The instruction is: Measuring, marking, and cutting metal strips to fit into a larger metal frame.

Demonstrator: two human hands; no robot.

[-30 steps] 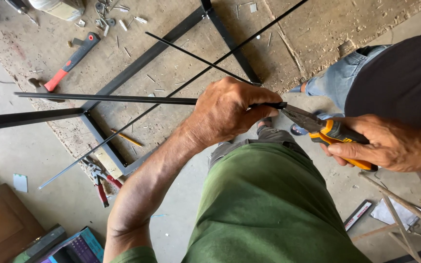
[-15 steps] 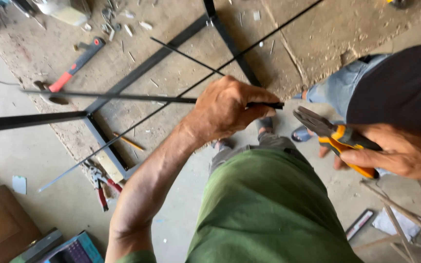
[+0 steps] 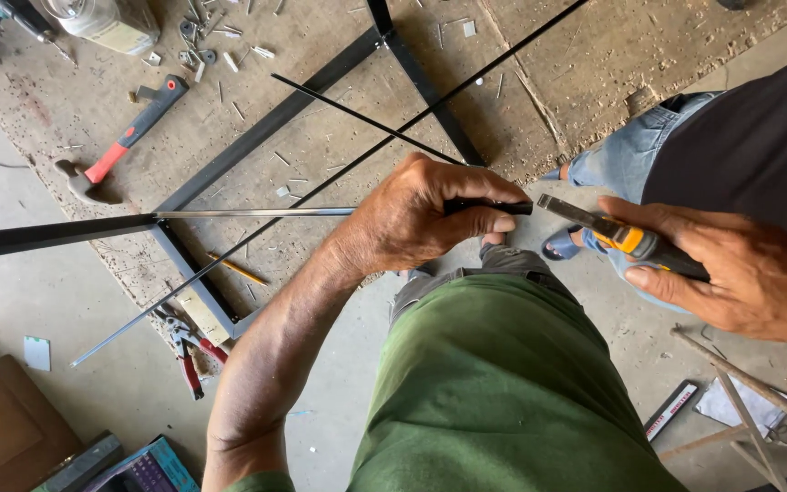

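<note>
Left hand (image 3: 421, 223) fingers clamp a thin, dark metal rod (image 3: 257, 212); right hand (image 3: 740, 273) grips orange-handled pliers (image 3: 626, 239) just beside the rod's end.

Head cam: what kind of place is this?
Most likely a metal fabrication workshop, worked at floor level. A black steel frame lies on a rough board littered with metal offcuts, with a hammer and red-handled pliers beside it. The left hand grips a thin metal rod; the right hand holds pliers.

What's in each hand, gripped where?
Left hand grips the thin metal rod near its right end; right hand holds the pliers by their orange-black handles.
</note>
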